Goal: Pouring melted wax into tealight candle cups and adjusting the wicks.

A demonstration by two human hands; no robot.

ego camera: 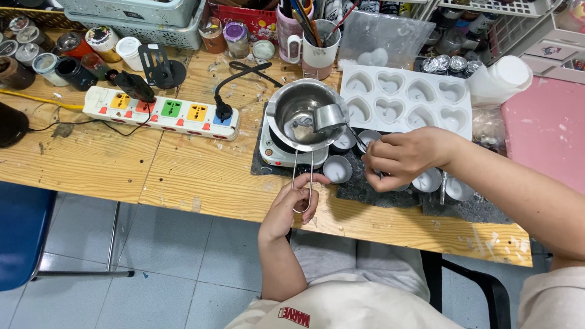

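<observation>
Left hand (297, 198) grip closed on wire handle (303, 176) of steel pot (298, 116); right hand (402, 159) pinching small tin cup (369, 139) beside pot.

Bright, even overhead light; soft shadows, glare inside the steel pot (303, 113), sharp focus, slight wide-angle bending at edges

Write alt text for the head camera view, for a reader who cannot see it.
A person's left hand grips the wire handle of a steel melting pot on a small hotplate, while the right hand reaches among small white cups beside a heart-shaped silicone mould.
</observation>
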